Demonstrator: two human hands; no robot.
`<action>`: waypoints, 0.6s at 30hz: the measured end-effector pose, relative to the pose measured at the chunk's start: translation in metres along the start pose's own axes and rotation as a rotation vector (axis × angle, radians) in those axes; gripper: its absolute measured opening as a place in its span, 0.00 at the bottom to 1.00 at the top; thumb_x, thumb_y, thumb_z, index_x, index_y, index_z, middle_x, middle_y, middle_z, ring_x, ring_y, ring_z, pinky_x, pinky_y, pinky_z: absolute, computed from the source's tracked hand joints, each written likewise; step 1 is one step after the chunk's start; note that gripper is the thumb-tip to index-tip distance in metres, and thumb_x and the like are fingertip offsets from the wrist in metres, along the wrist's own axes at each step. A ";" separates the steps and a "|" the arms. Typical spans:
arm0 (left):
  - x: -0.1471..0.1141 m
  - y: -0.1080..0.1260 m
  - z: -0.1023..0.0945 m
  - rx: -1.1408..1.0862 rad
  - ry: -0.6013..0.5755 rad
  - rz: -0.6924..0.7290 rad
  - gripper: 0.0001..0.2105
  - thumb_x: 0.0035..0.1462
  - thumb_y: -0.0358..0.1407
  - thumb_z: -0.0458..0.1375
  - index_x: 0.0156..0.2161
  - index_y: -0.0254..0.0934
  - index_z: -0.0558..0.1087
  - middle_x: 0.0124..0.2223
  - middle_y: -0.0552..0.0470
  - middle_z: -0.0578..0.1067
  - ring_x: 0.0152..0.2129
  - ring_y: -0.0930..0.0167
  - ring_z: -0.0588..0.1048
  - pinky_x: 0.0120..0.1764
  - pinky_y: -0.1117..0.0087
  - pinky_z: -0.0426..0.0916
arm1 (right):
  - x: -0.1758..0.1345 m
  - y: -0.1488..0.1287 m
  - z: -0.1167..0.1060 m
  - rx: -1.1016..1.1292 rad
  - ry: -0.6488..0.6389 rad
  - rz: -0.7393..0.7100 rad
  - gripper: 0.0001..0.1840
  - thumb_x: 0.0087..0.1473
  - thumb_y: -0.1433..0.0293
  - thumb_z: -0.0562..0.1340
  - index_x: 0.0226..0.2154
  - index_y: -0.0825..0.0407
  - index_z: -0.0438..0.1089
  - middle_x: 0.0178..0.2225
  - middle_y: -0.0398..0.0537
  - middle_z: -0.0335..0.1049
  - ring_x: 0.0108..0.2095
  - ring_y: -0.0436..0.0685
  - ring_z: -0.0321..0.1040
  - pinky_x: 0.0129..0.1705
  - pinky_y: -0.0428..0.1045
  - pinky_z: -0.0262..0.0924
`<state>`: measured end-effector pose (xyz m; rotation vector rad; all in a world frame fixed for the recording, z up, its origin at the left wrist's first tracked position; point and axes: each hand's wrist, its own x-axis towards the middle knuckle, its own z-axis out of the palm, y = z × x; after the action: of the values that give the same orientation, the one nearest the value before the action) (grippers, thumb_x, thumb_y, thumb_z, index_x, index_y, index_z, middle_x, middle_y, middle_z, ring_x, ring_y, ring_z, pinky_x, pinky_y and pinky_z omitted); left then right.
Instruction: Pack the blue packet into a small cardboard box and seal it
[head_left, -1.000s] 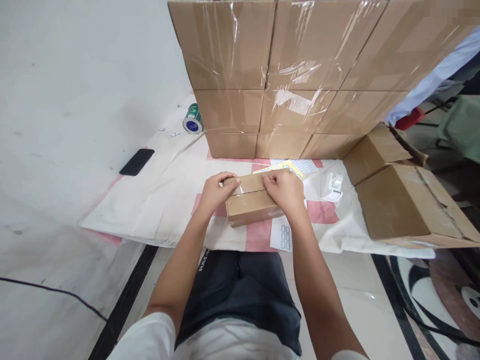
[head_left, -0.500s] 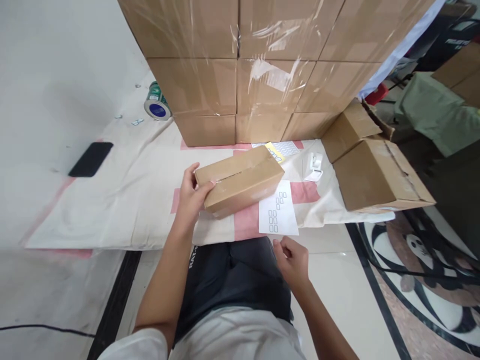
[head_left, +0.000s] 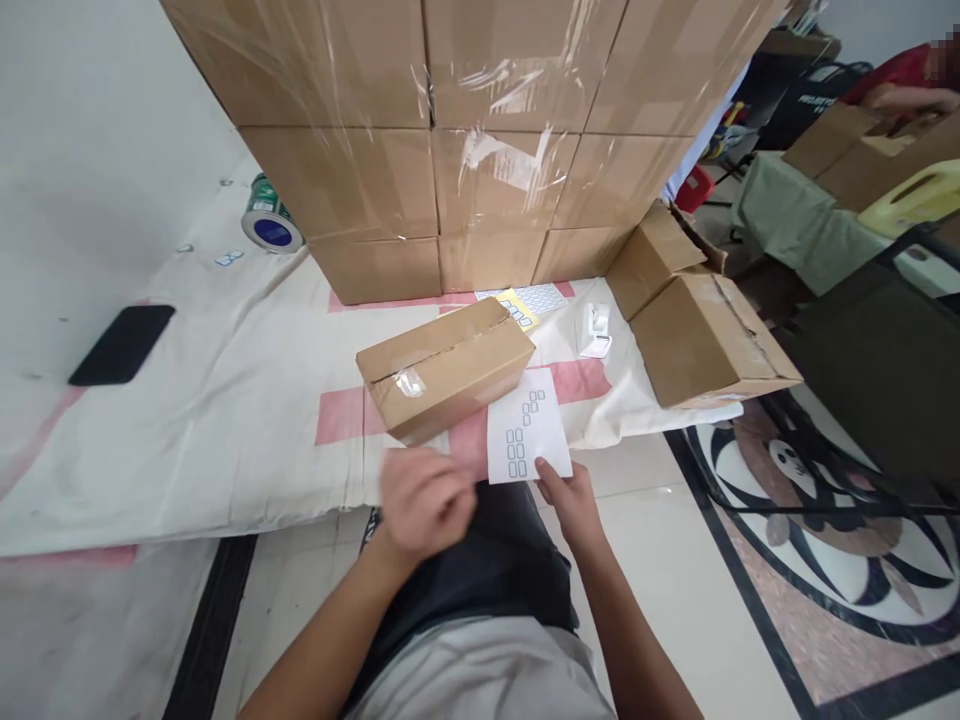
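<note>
Right hand (head_left: 571, 497) touching label sheet (head_left: 526, 428) (box (head_left: 444, 366) adj.), left hand (head_left: 424, 497) nr.

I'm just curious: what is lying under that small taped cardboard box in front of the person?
The small box rests on a cream cloth with pink stripes. A white label sheet lies beside it, its top edge at the box's corner. Anything directly beneath the box is hidden.

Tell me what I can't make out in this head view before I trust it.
- Left hand: motion-blurred; its grip is unreadable.
- Sticker sheet: print too small to read.
- Right hand: touching the sheet's near edge or just short of it, unclear.
- Stacked cartons: cut off by the top edge.
</note>
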<state>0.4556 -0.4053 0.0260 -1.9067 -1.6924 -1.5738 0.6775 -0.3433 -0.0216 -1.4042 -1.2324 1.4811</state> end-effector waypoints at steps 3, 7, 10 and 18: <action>-0.016 0.025 0.024 -0.036 -0.251 0.120 0.11 0.61 0.42 0.65 0.45 0.40 0.75 0.39 0.48 0.78 0.34 0.66 0.74 0.37 0.63 0.65 | -0.021 -0.006 0.005 0.060 -0.006 -0.018 0.26 0.49 0.47 0.71 0.30 0.55 0.78 0.24 0.50 0.72 0.26 0.55 0.68 0.27 0.49 0.65; -0.020 0.030 0.041 -0.064 -0.377 -0.020 0.11 0.62 0.42 0.64 0.45 0.39 0.76 0.41 0.47 0.79 0.38 0.64 0.75 0.40 0.62 0.66 | -0.033 -0.013 0.010 0.117 0.006 -0.063 0.21 0.46 0.52 0.72 0.30 0.54 0.78 0.24 0.49 0.74 0.26 0.56 0.70 0.29 0.50 0.68; -0.022 0.028 0.041 -0.126 -0.418 -0.059 0.07 0.62 0.38 0.64 0.43 0.40 0.76 0.40 0.49 0.80 0.38 0.65 0.75 0.40 0.63 0.65 | -0.032 -0.012 0.012 0.136 0.014 -0.095 0.18 0.44 0.56 0.72 0.29 0.54 0.77 0.25 0.49 0.75 0.26 0.56 0.70 0.30 0.50 0.69; -0.028 0.030 0.036 -0.289 -0.447 -0.094 0.02 0.63 0.32 0.60 0.38 0.39 0.75 0.33 0.55 0.81 0.30 0.70 0.75 0.37 0.64 0.63 | -0.033 -0.004 0.014 -0.016 -0.009 -0.207 0.15 0.46 0.60 0.67 0.19 0.52 0.68 0.17 0.44 0.65 0.19 0.50 0.61 0.22 0.46 0.61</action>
<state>0.5052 -0.4094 0.0044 -2.5131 -1.8145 -1.5848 0.6670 -0.3753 -0.0094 -1.2402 -1.3547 1.3396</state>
